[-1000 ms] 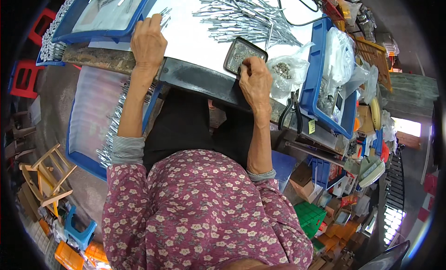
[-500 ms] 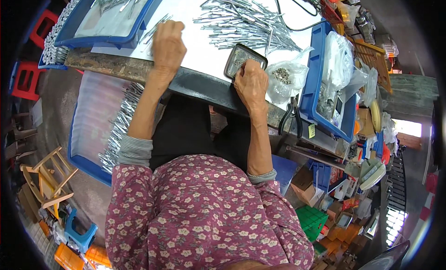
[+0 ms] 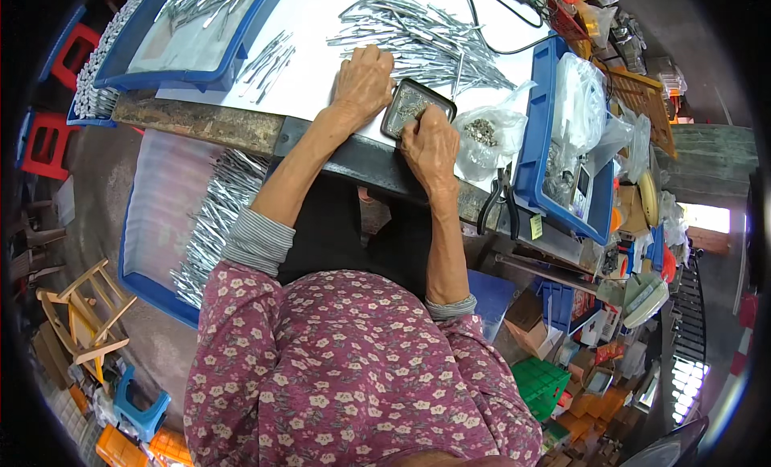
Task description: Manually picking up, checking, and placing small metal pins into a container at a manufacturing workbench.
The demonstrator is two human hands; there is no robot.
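Observation:
My left hand point(image 3: 363, 83) is at the near-left edge of a big pile of slim silver metal rods point(image 3: 422, 41) on the white table surface. Its fingers curl downward, and whatever they grip is hidden under the knuckles. Over the near side of a small dark-rimmed tray point(image 3: 392, 120) is my right hand point(image 3: 431, 146), thumb and fingers pinched together; anything between them is too small to make out. Tiny metal pieces point(image 3: 414, 104) lie in the tray. To the left, a smaller group of the same rods point(image 3: 269, 65) rests on the white surface.
Right of the tray sits a clear plastic bag of small metal parts point(image 3: 482, 134), with black-handled pliers point(image 3: 499, 202) at the table edge. A blue bin point(image 3: 530, 174) stands farther right, another blue tray point(image 3: 229, 65) at left. Below, a blue crate point(image 3: 152, 294) holds more rods.
My left hand has moved right, from the smaller group of rods to the edge of the big pile beside the tray. My right hand stays at the tray, shifted only slightly.

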